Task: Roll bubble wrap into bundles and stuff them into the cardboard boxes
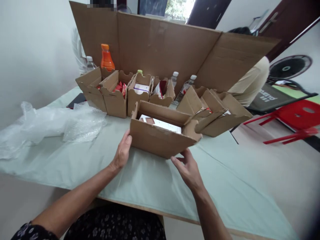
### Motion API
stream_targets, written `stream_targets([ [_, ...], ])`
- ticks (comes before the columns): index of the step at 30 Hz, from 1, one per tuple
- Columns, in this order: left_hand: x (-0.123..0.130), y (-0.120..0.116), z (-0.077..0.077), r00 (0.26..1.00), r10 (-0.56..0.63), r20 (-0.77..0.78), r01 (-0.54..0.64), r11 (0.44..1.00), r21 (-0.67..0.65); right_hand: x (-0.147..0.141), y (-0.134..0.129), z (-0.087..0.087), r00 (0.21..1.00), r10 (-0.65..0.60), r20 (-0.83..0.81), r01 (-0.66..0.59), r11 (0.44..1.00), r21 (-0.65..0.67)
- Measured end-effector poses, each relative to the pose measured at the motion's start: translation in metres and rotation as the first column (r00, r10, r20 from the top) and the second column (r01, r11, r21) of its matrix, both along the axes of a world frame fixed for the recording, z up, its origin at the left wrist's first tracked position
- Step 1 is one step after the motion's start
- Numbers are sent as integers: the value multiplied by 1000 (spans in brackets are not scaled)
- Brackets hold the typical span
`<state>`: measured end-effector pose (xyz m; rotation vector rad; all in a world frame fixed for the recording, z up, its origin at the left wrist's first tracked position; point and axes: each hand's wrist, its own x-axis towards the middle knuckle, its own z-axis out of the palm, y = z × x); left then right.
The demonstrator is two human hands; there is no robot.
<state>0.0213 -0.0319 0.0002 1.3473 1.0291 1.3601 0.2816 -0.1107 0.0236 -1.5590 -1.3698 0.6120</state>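
**Cardboard box (160, 139) held at both ends**

Nearest, at the lower centre of the frame, the left hand (122, 151) holds the box's left end, thumb along the front edge and the other fingers mostly hidden. The right hand (188, 168) cups the lower right corner, part-curled, its fingertips partly out of sight. How hard either presses cannot be told.

For steady handling, even pressure from both sides would serve best. The right hand does well low down, bearing the corner from below; a matching low hold on the left would probably keep the load level. Squeezing high could bow the thin walls, and a quick tilt might slide the contents.

The box sits mid-frame over the pale green counter (155, 180); whether its whole base rests there is unclear. It is plain brown and open-topped, with rough-cut edges and a right end that slants outward. Inside lies a white carton (165, 125) with a brown patch towards its left.

Just behind, similar boxes stand at the left (116, 103) and right (215, 125) of centre, so gentle sideways movement seems wise. Farthest back, a tall cardboard screen (167, 46) spans the upper frame.
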Motion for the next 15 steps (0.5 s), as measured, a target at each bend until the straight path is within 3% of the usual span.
stream_targets([
  [3, -15, 39, 1, 1000, 17, -4, -17, 999, 46, -23, 43, -8, 997, 67, -32, -65, 995, 81],
  [7, -15, 74, -12, 998, -1, -68, 3, 999, 38, -35, 67, -25, 998, 18, -63, -11, 994, 105],
  [11, -11, 89, -27, 982, -10, -186, 23, 998, 65, -27, 72, -44, 991, -53, -121, 61, 996, 61],
  [15, -10, 96, -32, 963, -53, -265, 73, 995, 64, -15, 85, -53, 984, -176, -41, 175, 984, -13],
])
